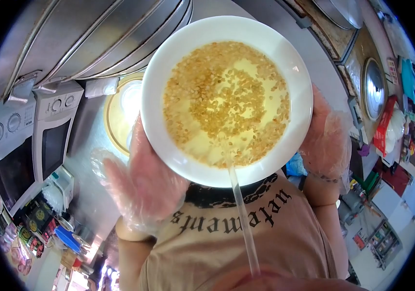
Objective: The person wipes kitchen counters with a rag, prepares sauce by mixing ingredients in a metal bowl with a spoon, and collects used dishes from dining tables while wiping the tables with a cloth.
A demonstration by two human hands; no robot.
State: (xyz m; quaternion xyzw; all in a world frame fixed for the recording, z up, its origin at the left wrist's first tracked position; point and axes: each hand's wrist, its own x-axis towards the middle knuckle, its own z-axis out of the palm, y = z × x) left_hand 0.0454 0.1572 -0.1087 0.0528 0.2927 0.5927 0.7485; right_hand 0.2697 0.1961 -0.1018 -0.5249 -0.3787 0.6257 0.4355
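Note:
A white bowl is held up level in front of my chest. Pale yellow liquid with many small tan grains fills it. My left hand, in a clear plastic glove, grips the bowl's lower left side; some fingers are hidden beneath it. Around the right side, my right hand, also gloved, holds the bowl, its fingertips out of sight behind the rim. A clear straw runs from the liquid near the bowl's near edge down to a mouth at the bottom of the view.
Microwave ovens stand at the left on a metal counter. Behind my left hand lies a round yellow-rimmed item. At the right are a round metal lid and a red package. Packets and a blue item crowd the lower left.

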